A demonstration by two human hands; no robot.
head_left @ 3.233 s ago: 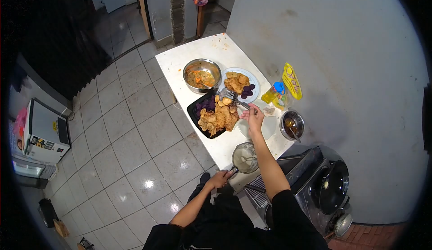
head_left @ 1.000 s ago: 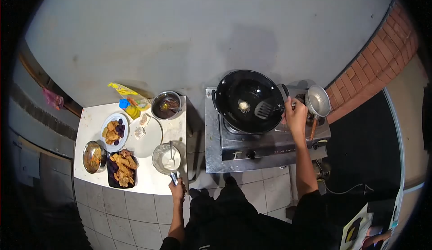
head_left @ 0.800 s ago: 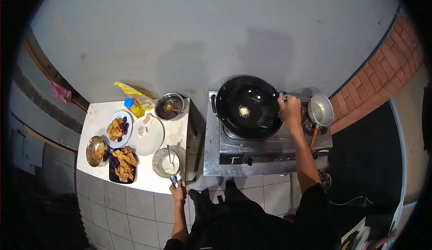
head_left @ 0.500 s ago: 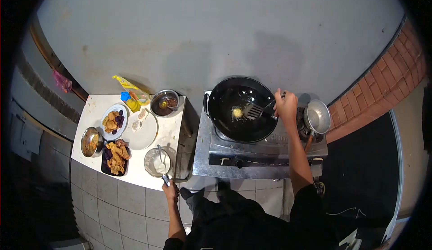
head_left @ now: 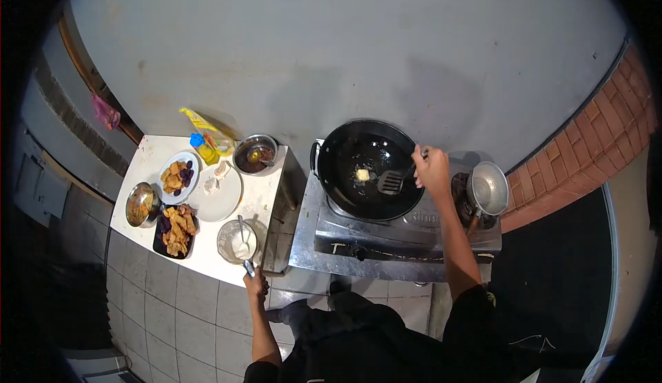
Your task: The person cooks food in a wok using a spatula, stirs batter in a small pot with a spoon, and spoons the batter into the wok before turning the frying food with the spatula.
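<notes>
My right hand (head_left: 432, 167) is closed round the handle of a slotted spatula (head_left: 391, 183). The spatula's blade is inside the black wok (head_left: 338, 183), to the right of a small pale-yellow piece of food (head_left: 362, 174) lying in shiny oil. Down at the table's front edge, my left hand (head_left: 256, 285) is closed round a shiny metal utensil (head_left: 249, 268), whose kind I cannot make out. Just beyond its tip stands a glass bowl (head_left: 224, 243) of white batter or paste with a spoon (head_left: 241, 226) in it.
On the white table (head_left: 207, 262) are a pale plate (head_left: 231, 203), a black tray of fried food (head_left: 181, 231), an oval plate (head_left: 185, 177), two metal bowls and a yellow bottle (head_left: 205, 150). A saucepan (head_left: 491, 188) sits on the stove's (head_left: 407, 238) right burner.
The spatula blade has shifted right, away from the yellow piece, which now lies apart from it. My left hand stays near the glass bowl with its utensil. The camera view has shifted slightly.
</notes>
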